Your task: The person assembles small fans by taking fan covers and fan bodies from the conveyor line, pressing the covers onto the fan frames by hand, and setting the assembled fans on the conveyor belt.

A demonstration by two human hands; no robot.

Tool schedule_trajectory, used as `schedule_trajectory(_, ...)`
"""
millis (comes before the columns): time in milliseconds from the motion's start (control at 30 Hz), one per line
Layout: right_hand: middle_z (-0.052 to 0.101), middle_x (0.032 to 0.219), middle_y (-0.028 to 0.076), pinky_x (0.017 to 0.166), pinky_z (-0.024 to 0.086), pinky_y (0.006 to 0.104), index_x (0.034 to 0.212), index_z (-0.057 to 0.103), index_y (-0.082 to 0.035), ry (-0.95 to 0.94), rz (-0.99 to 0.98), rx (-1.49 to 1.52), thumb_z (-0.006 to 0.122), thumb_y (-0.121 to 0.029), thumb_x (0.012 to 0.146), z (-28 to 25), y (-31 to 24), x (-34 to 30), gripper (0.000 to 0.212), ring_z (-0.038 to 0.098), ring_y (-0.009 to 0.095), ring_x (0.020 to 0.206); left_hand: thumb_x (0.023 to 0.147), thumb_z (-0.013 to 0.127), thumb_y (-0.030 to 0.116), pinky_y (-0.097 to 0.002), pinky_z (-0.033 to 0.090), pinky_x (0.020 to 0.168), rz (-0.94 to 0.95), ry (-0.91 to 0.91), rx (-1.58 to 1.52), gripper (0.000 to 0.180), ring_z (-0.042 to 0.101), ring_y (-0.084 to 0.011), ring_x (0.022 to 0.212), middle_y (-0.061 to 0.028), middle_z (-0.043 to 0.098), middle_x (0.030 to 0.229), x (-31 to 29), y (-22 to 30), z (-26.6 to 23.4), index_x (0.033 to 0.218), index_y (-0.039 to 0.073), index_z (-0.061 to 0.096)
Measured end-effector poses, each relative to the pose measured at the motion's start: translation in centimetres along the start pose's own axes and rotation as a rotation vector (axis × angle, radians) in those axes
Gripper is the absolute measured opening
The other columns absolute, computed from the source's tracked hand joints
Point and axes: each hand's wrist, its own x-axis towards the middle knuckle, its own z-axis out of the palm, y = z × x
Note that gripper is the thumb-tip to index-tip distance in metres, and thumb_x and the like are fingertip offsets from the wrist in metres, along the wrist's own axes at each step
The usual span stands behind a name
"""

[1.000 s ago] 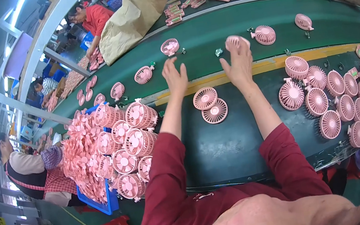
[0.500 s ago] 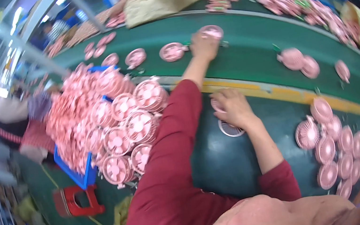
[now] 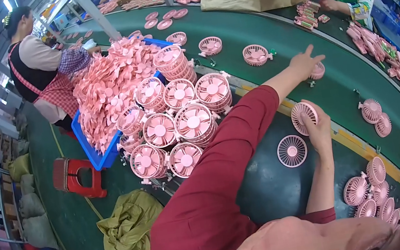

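Note:
My left hand (image 3: 305, 63) reaches over the green conveyor belt with its fingers stretched apart. A pink round fan housing (image 3: 317, 71) lies on the belt just below those fingers; the hand partly covers it. In my right hand (image 3: 320, 128) a pink slotted fan grille (image 3: 303, 117) is held upright by its rim, thumb across its face. Beside it another grille (image 3: 292, 151) rests flat on the dark work surface. Stacked fan housings with blades (image 3: 194, 121) stand left of my left sleeve.
A blue crate (image 3: 88, 148) heaped with pink fan blades (image 3: 108, 90) stands at left, near a red stool (image 3: 79, 177). Fan parts ride the conveyor belt (image 3: 341, 81). More grilled housings (image 3: 364, 191) gather at right, near another person's hand. Co-workers sit across the belt and stand far left.
My left hand, earlier closed around a housing on the belt, now has its fingers spread. My right hand has raised a grille off the work surface. The whole view has shifted.

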Motion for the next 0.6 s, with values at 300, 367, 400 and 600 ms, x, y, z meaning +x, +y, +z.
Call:
schedule_trajectory(300,0.067,0.102,0.008,0.081,0.051,0.0266,0.116,0.062,0.002,0.085,0.073,0.337,0.063,-0.003,0.088,-0.2,-0.3,0.3,0.029,0.063,0.012,0.090,0.089,0.056,0.033,-0.0608,0.028,0.109,0.421,0.131,0.251,0.034,0.031,-0.0373,0.138,-0.0100,0.036,0.148,-0.6,0.8,1.5,0.122,0.041,0.061)
schedule_trajectory(367,0.067,0.101,0.008,0.081,0.051,0.0266,0.116,0.062,0.002,0.066,0.061,0.387,0.064,-0.004,0.088,0.1,-0.4,0.2,0.029,0.063,0.012,0.089,0.087,0.059,0.034,-0.0601,0.028,0.109,0.527,-0.094,0.419,0.031,0.030,-0.0342,0.140,-0.0085,0.040,0.146,-0.8,0.7,1.4,0.116,0.038,0.066)
schedule_trajectory(400,0.067,0.101,0.008,0.080,0.051,0.0264,0.115,0.062,0.003,0.077,0.061,0.399,0.065,-0.005,0.087,0.0,-0.1,0.2,0.029,0.063,0.012,0.089,0.084,0.062,0.034,-0.0578,0.029,0.109,0.499,-0.136,0.531,0.026,0.032,-0.0320,0.140,-0.0067,0.046,0.141,-1.0,1.3,1.6,0.108,0.034,0.070)
schedule_trajectory(600,0.067,0.105,0.009,0.083,0.052,0.0275,0.120,0.059,0.004,0.142,0.064,0.620,0.063,-0.003,0.089,-0.4,-0.2,0.2,0.032,0.064,0.014,0.092,0.080,0.064,0.024,-0.0487,0.045,0.095,0.289,0.141,0.434,0.023,0.053,-0.0263,0.121,-0.0074,0.065,0.111,-2.2,-0.4,-2.0,0.100,0.011,0.065)
